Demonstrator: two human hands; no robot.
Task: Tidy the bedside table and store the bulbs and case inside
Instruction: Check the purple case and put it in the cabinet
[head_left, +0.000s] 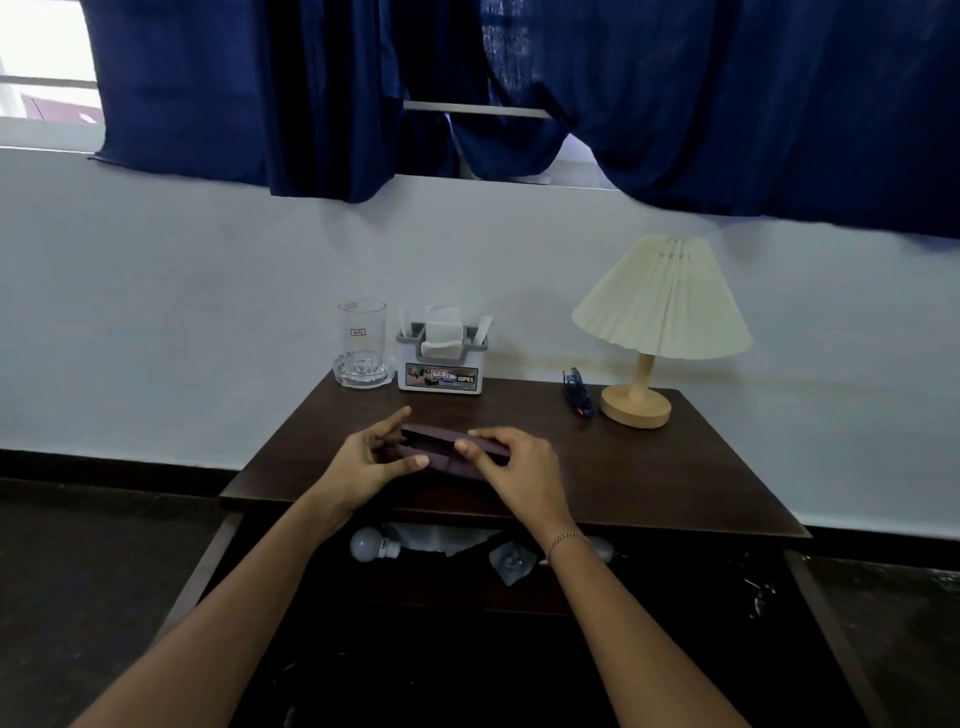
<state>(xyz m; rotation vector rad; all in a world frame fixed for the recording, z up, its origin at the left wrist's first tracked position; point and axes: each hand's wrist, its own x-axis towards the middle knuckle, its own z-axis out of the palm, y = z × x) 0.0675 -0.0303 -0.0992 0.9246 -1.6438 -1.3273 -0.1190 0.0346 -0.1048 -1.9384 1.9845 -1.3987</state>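
The case at frame centre was partly covered by the left hand and right hand. One bulb lay mostly behind the right wrist. The label on the glass was illegible.

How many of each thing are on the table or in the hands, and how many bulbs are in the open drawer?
Bulbs: 2, one partly hidden
Case: 1
Lamp: 1
Glass mug: 1
Glass dish: 1
Stapler: 1
Tissue holder: 1
Total: 8
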